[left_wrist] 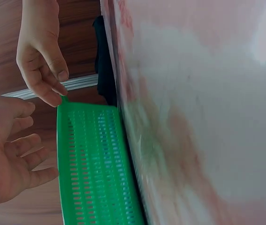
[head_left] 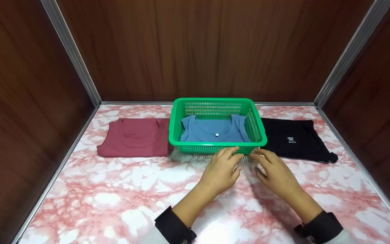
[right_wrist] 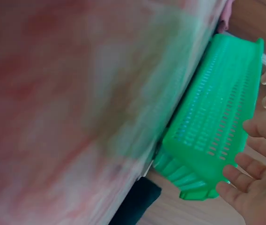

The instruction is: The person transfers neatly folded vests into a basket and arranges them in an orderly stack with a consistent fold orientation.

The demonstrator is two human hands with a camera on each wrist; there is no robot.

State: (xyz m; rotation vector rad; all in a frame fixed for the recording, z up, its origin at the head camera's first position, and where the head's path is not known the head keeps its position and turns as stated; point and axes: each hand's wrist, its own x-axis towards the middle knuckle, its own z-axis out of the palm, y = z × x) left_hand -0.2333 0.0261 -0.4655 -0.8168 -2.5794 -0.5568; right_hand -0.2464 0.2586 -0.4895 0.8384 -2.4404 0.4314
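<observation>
A green plastic basket (head_left: 218, 144) with slotted walls stands at the back of the table. Inside it lies a folded blue scoop-neck top (head_left: 215, 130) with a small white tag. My left hand (head_left: 221, 169) hovers at the front wall, its fingers loosely spread and holding nothing; the left wrist view shows its palm (left_wrist: 11, 154) beside the rim. Near the front right corner is my right hand (head_left: 276, 171), fingers slightly bent. From the right wrist, its fingers (right_wrist: 245, 173) appear close to the rim without curling round it; contact is unclear.
To the basket's left lies a folded maroon top (head_left: 137, 139), and to its right a folded black garment (head_left: 293, 139) with a small white print. Brown wood-look panels (head_left: 208, 51) enclose the pink-and-white marbled table (head_left: 113, 196) at the back and sides.
</observation>
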